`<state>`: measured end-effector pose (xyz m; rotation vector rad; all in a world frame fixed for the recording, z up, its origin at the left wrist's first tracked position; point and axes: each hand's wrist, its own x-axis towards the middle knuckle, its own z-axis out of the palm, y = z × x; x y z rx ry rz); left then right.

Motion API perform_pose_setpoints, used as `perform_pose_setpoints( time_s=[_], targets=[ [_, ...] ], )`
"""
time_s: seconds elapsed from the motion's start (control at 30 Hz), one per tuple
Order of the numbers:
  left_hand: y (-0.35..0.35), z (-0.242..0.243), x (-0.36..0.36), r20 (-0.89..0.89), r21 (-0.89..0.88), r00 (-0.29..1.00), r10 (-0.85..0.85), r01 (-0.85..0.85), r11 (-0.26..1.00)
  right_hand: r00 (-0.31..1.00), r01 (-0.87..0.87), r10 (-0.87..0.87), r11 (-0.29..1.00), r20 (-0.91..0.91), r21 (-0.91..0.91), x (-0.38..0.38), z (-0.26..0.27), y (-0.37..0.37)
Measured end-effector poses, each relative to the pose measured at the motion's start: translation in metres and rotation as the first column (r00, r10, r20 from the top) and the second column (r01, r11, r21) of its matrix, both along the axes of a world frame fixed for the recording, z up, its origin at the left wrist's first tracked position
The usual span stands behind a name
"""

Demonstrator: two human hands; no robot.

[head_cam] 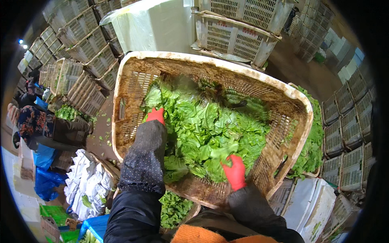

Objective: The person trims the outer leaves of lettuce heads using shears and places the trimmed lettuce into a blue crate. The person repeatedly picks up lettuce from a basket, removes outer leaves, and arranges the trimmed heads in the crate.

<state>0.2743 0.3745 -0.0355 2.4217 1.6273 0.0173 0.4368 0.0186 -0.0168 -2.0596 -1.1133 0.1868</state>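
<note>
A large plastic crate (212, 57) with slotted, brown-stained walls stands tilted before me. Loose green lettuce leaves (203, 121) fill its lower part, some of them dark near the far wall. My left hand (156, 116), in a red glove, touches the leaves by the crate's left wall; its fingertips are partly hidden among them. Near the front right, my right hand (235, 172), also red-gloved, has thumb and fingers around the edge of a lettuce leaf (224, 153) that looks blurred. Grey dotted sleeve covers run up my left forearm.
More leafy greens lie in a crate (310, 136) at right and in another below (174, 209). White sacks (88, 185) lie at lower left. Crate stacks (240, 33) and a wrapped white block (152, 27) stand beyond. A person (39, 124) bends over at left.
</note>
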Motion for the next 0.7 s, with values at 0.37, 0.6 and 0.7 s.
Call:
perform_pose_setpoints(
  time_s=[0.37,0.6,0.7],
  targets=[
    [-0.133,0.021,-0.142,0.351,0.324,0.915,-0.201,0.083,0.942,0.967,-0.159,0.140,0.985,0.213,0.073,0.096,0.084,0.156],
    [-0.031,0.138,-0.100,0.440,-0.090,0.884,-0.156,0.216,0.972,0.933,-0.262,0.313,0.929,0.177,-0.263,0.140,0.061,0.260],
    [0.062,0.113,-0.030,0.497,0.095,0.856,-0.142,0.109,0.990,0.877,-0.466,0.470,0.883,0.104,-0.057,0.130,0.053,0.270]
  ],
)
